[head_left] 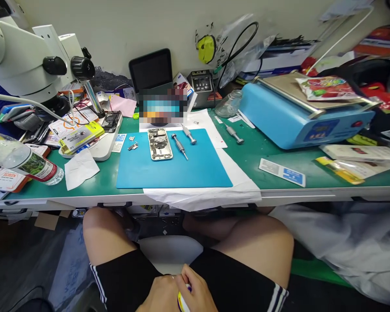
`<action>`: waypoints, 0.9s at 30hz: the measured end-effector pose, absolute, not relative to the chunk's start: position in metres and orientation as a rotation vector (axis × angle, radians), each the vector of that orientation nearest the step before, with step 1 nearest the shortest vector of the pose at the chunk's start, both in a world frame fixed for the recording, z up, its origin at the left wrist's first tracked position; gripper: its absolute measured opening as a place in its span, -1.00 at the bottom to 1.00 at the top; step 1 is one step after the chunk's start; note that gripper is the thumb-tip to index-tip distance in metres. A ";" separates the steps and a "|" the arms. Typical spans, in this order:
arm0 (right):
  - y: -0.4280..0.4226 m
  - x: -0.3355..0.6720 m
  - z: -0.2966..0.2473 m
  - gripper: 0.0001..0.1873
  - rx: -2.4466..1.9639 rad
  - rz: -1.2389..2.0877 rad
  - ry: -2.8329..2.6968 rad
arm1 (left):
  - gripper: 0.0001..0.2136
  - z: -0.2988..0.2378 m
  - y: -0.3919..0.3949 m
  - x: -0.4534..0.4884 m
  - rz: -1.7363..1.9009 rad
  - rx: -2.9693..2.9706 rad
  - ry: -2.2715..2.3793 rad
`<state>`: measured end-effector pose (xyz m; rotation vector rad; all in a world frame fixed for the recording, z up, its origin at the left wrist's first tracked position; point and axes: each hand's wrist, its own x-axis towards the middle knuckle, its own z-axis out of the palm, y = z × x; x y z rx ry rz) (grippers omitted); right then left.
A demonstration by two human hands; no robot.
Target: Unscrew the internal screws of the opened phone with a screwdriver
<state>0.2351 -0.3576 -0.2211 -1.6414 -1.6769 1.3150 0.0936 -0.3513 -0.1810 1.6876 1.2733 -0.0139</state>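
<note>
Both my hands are down in my lap at the bottom edge of the view, below the bench. My right hand (196, 289) is curled around a small yellow, white and blue object (182, 302) that I cannot name. Pressed against it is my left hand (157, 297), its fingers closed and mostly cut off by the frame edge. Up on the bench, an opened phone (160, 144) with its insides showing lies on a blue mat (188, 171). A screwdriver (179, 145) lies just right of the phone, and another screwdriver (189, 135) is behind it.
A white microscope (26, 56) stands at the back left, with a water bottle (29, 164) lying on its side in front. A blue machine (299, 117) sits at the right, with a glass jar (229, 104) and a third screwdriver (235, 135) beside it. Small metal parts (132, 145) lie left of the phone.
</note>
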 end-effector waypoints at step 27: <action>-0.359 0.269 -0.171 -0.71 -1.748 1.601 -1.933 | -0.61 -0.196 -0.356 0.100 -0.137 1.913 1.241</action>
